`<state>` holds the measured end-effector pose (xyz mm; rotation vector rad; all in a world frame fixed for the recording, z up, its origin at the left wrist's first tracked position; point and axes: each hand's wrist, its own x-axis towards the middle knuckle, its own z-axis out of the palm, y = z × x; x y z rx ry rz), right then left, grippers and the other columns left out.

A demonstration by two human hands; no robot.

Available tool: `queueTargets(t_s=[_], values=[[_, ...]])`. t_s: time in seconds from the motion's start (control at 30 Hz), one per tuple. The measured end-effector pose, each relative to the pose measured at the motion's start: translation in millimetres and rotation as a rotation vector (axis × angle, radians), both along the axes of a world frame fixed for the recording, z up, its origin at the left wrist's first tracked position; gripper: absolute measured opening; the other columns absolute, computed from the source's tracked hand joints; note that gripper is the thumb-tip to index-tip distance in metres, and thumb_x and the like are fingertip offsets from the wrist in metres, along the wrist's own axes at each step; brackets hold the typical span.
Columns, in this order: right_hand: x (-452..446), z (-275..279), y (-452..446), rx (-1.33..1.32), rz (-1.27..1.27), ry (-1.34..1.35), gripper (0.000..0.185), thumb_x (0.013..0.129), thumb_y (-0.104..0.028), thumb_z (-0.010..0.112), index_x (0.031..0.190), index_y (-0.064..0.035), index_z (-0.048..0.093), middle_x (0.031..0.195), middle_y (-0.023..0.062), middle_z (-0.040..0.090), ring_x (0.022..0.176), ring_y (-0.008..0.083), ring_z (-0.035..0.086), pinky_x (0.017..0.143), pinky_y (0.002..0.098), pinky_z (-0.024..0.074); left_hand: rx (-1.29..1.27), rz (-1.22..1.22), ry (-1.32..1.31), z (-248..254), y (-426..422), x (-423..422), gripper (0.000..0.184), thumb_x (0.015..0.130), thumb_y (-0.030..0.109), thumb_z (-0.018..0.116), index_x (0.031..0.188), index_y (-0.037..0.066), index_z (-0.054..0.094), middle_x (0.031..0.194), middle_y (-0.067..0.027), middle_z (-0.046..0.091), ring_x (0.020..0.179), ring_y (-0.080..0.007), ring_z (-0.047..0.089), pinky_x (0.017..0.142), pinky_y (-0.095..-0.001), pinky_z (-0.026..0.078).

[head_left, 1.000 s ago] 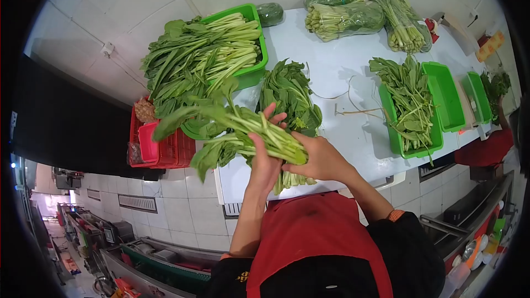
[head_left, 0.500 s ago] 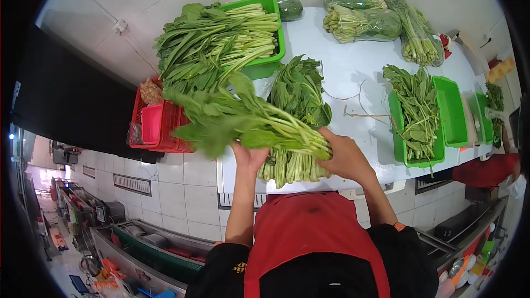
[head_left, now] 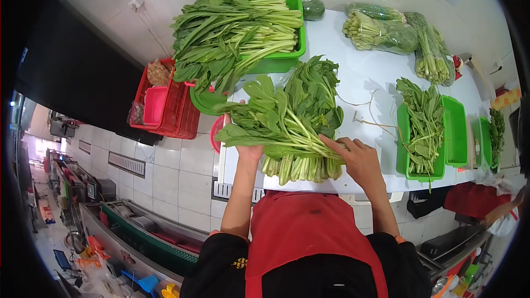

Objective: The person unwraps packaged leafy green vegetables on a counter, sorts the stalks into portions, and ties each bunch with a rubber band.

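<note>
A loose bunch of leafy greens [head_left: 270, 118] lies across both my hands, leaves to the left and stems to the right. My left hand [head_left: 245, 146] supports the leafy part from below, its fingers mostly hidden under the leaves. My right hand [head_left: 356, 157] is at the stem end, thumb on top of the stems. Beneath and behind the bunch, another pile of greens [head_left: 314, 91] lies on the white table [head_left: 359, 83], its pale cut stems [head_left: 301, 169] toward the table's front edge.
A green crate [head_left: 301, 33] heaped with greens stands at back left, beside stacked red baskets [head_left: 185, 113]. Bagged greens [head_left: 381, 33] lie at the back. At right are a filled green tub [head_left: 404, 154], another green tub [head_left: 455, 132] and a co-worker in red [head_left: 469, 198].
The bunch has been lowered toward the pile and turned flatter. My left hand went from beside the stems to under the leaves. The view has shifted, and more of the co-worker shows at right.
</note>
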<state>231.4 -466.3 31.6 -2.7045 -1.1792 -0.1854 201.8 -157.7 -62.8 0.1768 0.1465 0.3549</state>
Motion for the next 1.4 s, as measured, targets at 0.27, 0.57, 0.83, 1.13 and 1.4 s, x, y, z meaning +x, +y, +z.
queueTargets(t_s=[0.27,0.57,0.83,1.13,1.4], values=[[4,0,-21,-0.028,-0.17,0.559,0.074,0.08,-0.013,0.07,0.146,-0.0281,0.041,0.102,0.011,0.07,0.086,0.0374,0.068,0.074,0.0458,0.0552,0.463,0.116,0.515,-28,36,-1,0.045,0.099,0.036,0.056,0.139,0.019,0.05,0.138,-0.0106,0.051,0.118,-0.0265,0.054,0.104,-0.0409,0.044],[-2,15,-11,0.261,-0.097,0.855,0.062,0.086,-0.03,0.076,0.135,-0.0066,0.044,0.103,0.022,0.07,0.095,0.04,0.069,0.082,0.0427,0.053,1.997,0.518,0.469,65,-19,-49,0.027,0.092,0.008,0.059,0.119,0.009,0.062,0.129,-0.0059,0.058,0.108,-0.0212,0.054,0.097,-0.0389,0.04],[-11,-3,4,0.21,-0.23,0.646,0.045,0.099,-0.04,0.055,0.133,-0.011,0.05,0.105,0.02,0.064,0.088,0.0419,0.066,0.078,0.0482,0.0516,2.565,0.381,0.082,45,-70,-39,0.043,0.081,0.013,0.075,0.122,0.026,0.07,0.114,0.0065,0.065,0.107,-0.0225,0.054,0.099,-0.044,0.036],[-6,-16,13,0.189,-0.103,0.23,0.033,0.097,-0.031,0.06,0.129,-0.023,0.056,0.103,0.008,0.061,0.091,0.0294,0.063,0.08,0.0442,0.0498,2.504,0.531,0.401,27,-75,-56,0.028,0.075,0.028,0.082,0.099,0.019,0.07,0.109,0.0036,0.059,0.108,-0.0249,0.048,0.094,-0.0478,0.033],[-2,-8,21,0.077,-0.294,0.435,0.021,0.097,-0.03,0.059,0.116,-0.0211,0.059,0.094,0.0075,0.065,0.08,0.0311,0.066,0.072,0.0471,0.0499,2.579,0.449,0.644,26,-63,-65,0.04,0.076,0.047,0.077,0.104,0.021,0.066,0.107,-0.0013,0.051,0.105,-0.025,0.045,0.093,-0.0505,0.031]])
